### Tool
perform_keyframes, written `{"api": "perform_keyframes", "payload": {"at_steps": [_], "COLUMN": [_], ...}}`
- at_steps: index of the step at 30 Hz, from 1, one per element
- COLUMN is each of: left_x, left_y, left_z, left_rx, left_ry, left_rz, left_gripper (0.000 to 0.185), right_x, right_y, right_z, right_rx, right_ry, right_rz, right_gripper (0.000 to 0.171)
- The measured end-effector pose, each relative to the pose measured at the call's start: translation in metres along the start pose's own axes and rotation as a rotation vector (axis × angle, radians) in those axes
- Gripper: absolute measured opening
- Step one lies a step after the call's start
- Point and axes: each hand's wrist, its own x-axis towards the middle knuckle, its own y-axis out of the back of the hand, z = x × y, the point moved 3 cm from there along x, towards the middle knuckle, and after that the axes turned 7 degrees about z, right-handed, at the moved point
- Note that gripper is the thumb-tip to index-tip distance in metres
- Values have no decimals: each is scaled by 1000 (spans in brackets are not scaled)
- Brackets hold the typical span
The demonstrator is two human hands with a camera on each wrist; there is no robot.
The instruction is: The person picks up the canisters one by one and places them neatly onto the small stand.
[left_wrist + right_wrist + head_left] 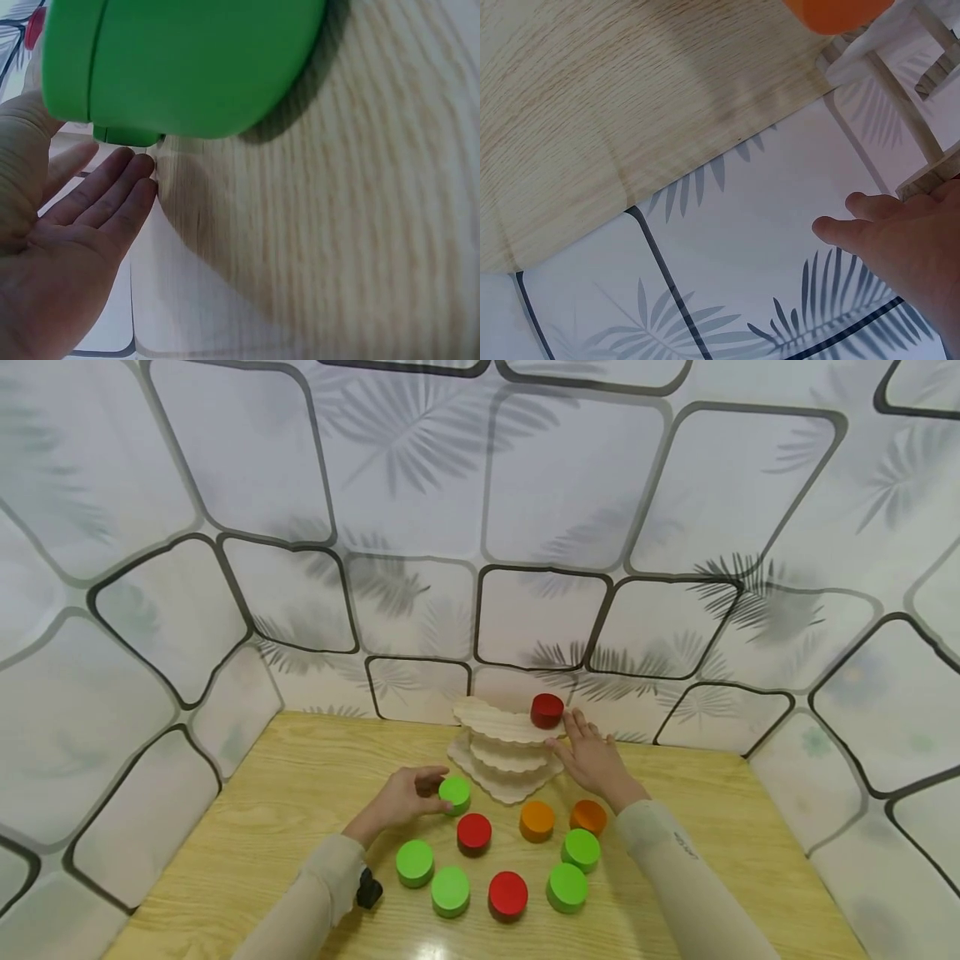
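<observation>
A counter [300, 793] fills the lower middle of the frame, with walls [525, 485] behind and to both sides. A tiered stand [504, 752] sits at the counter's back centre, one disc [547, 710] on its top tier. The right hand [594, 760] rests against the stand's right side. Left of the stand, the left hand [401, 797] holds another disc [454, 793]. In front, toward the bottom of the frame, loose discs [507, 893] lie in a rough ring.
</observation>
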Motion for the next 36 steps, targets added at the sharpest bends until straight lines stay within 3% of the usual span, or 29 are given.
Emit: {"api": "perform_keyframes", "payload": {"at_steps": [16, 23, 36], "left_x": [1, 0, 0], "left_y": [-4, -6, 0], "left_z": [-2, 1, 2], "left_rx": [51, 96, 54], "left_ry": [-2, 9, 20], "left_rz": [-24, -5, 8], "left_gripper": [71, 64, 59], "right_x": [-1, -2, -2], "right_y": [1, 0, 1], "right_z": [-1, -1, -1], "right_rx": [9, 21, 24], "right_ry": [4, 2, 4], "right_rz": [21, 24, 28], "right_gripper": [83, 84, 83]}}
